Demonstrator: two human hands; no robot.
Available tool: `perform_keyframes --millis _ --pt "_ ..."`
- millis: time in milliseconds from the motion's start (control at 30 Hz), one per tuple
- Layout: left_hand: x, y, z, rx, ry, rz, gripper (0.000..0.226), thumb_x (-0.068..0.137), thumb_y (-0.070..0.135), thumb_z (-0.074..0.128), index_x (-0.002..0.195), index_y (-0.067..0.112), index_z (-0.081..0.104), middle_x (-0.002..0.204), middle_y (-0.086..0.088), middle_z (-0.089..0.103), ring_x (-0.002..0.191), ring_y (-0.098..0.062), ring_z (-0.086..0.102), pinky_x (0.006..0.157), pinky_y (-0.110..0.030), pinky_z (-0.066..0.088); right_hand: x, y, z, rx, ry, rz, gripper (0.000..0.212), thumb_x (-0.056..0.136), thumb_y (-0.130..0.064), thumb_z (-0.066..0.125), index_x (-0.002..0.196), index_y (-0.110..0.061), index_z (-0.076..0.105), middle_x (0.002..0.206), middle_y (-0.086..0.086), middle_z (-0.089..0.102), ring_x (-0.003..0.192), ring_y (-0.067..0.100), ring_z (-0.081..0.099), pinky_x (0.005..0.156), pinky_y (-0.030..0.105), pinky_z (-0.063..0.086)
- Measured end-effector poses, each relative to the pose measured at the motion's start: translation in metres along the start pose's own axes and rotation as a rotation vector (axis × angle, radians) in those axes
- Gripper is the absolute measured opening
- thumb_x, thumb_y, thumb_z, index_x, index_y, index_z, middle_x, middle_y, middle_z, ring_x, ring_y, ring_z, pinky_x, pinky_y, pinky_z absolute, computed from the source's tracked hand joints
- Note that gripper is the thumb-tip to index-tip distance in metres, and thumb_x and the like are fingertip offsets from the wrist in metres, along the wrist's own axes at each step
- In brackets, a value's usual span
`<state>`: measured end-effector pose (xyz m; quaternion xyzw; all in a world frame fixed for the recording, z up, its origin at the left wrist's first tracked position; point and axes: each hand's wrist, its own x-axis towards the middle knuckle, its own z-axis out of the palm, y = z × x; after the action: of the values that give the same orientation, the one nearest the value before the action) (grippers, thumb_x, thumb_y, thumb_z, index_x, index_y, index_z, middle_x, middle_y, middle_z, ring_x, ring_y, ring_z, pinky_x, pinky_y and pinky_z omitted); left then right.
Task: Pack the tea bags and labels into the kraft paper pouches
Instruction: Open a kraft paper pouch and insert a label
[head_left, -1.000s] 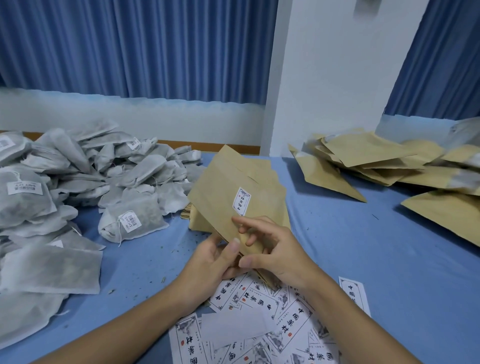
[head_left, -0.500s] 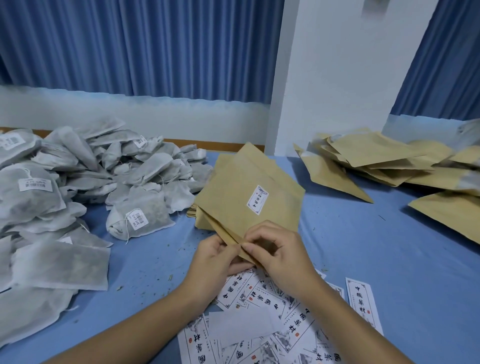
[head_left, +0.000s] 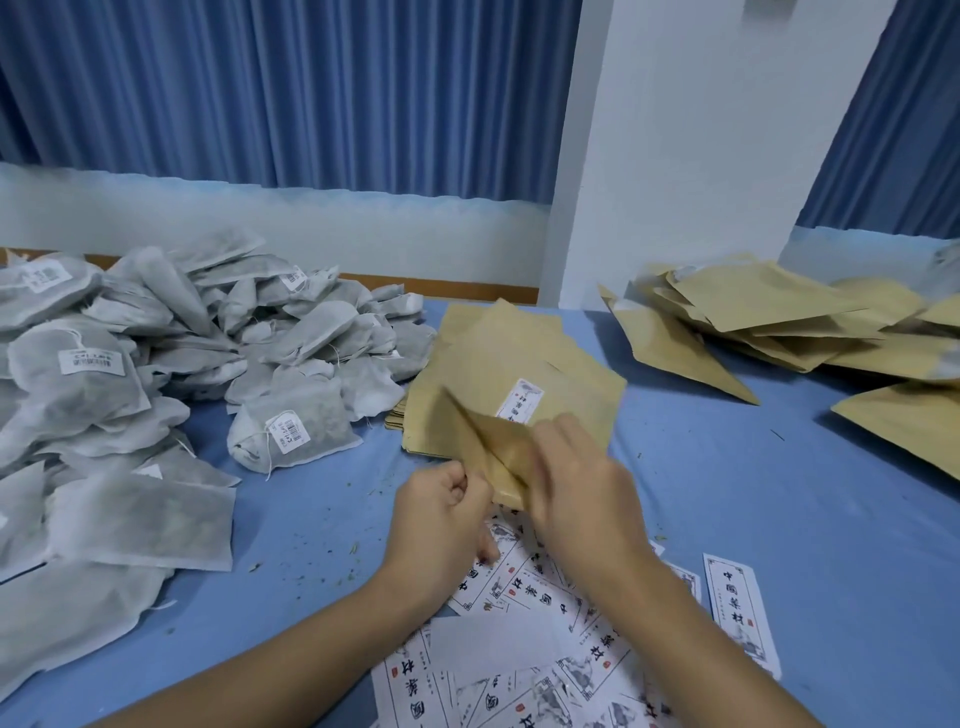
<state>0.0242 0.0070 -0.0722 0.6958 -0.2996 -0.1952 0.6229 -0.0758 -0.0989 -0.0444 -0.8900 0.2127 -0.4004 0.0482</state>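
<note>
Pouch (head_left: 519, 374): held tilted at centre, above the tabletop (head_left: 779, 519), sticker (head_left: 522, 402) facing up, its near edge between both hands. Left hand (head_left: 441, 519): fingers curled, pinching the pouch's near corner from the left. Right hand (head_left: 582, 493): laid over the near edge from the right, touching it; blurred, so its grip cannot be told. Labels (head_left: 524, 623): scattered flat directly beneath both wrists. Tea bags (head_left: 156, 374): heaped well left of the hands. Pouch pile (head_left: 769, 312): far right, apart.
</note>
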Motion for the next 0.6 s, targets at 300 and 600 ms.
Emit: perform_keyframes --millis 300,600 --pt "-0.005 -0.001 0.001 0.041 0.029 0.010 0.033 0.091 0.019 0.063 0.061 0.009 0.055 0.050 -0.017 0.055 0.038 -0.010 0.048 0.041 -0.023 0.037 -0.011 0.008 -0.003 -0.068 -0.320 0.008 0.015 0.101 -0.036 0.047 0.106 -0.030 0.059 0.103 -0.013 0.061 0.094 0.015 0.057 0.070 0.033 0.050" --pt "0.000 0.020 -0.018 0.769 0.217 1.324 0.004 0.079 0.003 0.066 0.079 0.004 0.070 0.090 -0.008 0.064 0.080 -0.030 0.058 0.075 -0.038 0.045 -0.007 -0.013 -0.005 -0.182 -0.454 0.110 0.011 0.082 -0.017 0.040 0.079 -0.022 0.049 0.066 0.003 0.056 0.064 0.027 0.047 0.051 0.031 0.032"
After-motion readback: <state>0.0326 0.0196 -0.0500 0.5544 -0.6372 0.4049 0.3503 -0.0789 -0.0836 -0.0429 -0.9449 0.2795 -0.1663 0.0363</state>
